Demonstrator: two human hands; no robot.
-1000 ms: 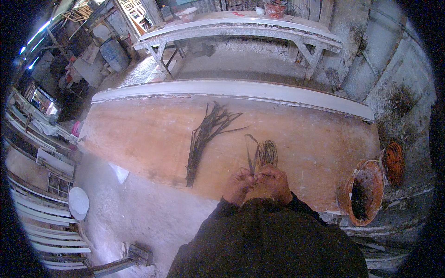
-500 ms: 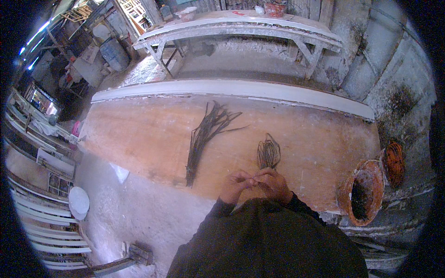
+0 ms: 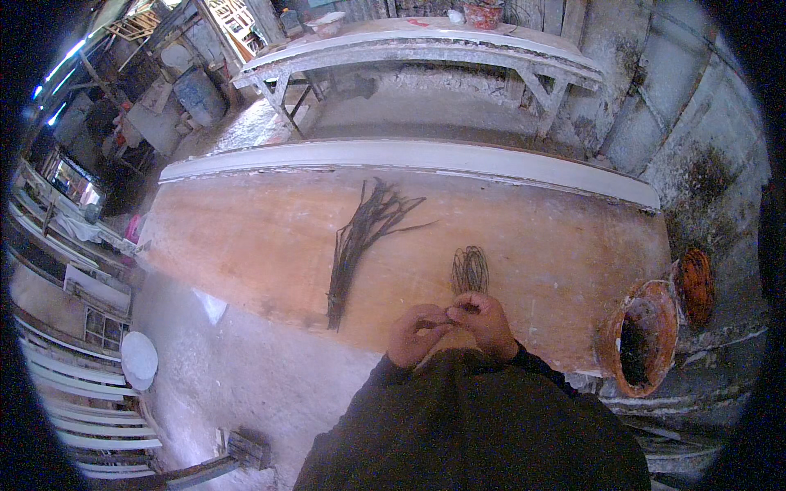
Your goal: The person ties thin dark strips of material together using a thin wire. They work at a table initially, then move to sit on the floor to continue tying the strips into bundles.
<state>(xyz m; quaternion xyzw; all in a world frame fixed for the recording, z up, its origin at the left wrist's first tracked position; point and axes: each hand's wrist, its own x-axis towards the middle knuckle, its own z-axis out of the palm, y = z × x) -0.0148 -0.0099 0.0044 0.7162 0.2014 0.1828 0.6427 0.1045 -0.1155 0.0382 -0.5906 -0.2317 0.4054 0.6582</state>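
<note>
On the wooden tabletop (image 3: 246, 237) in front of me, my two hands meet close to its near edge. A small looped bundle of thin dark strands (image 3: 469, 268) sticks out beyond the fingers of my right hand (image 3: 486, 319), which is closed on its near end. My left hand (image 3: 415, 334) is pinched, its fingertips touching those of the right. Whatever lies between its fingers is too small to make out. Left of my hands lies a longer bundle of dark flat strips (image 3: 350, 254), gathered at the near end and fanned out at the far end.
A white moulded strip (image 3: 409, 155) runs along the table's far edge. At the right end stands an orange tub (image 3: 670, 327) with dark contents, beside an orange coil (image 3: 697, 286). Behind is another long workbench (image 3: 426, 51). White lengths (image 3: 82, 393) are racked at left.
The looped bundle has tipped and drawn slightly toward me, with its loops now closer together. My right hand has shifted a little, and the left fingers have curled more. The long bundle stays put.
</note>
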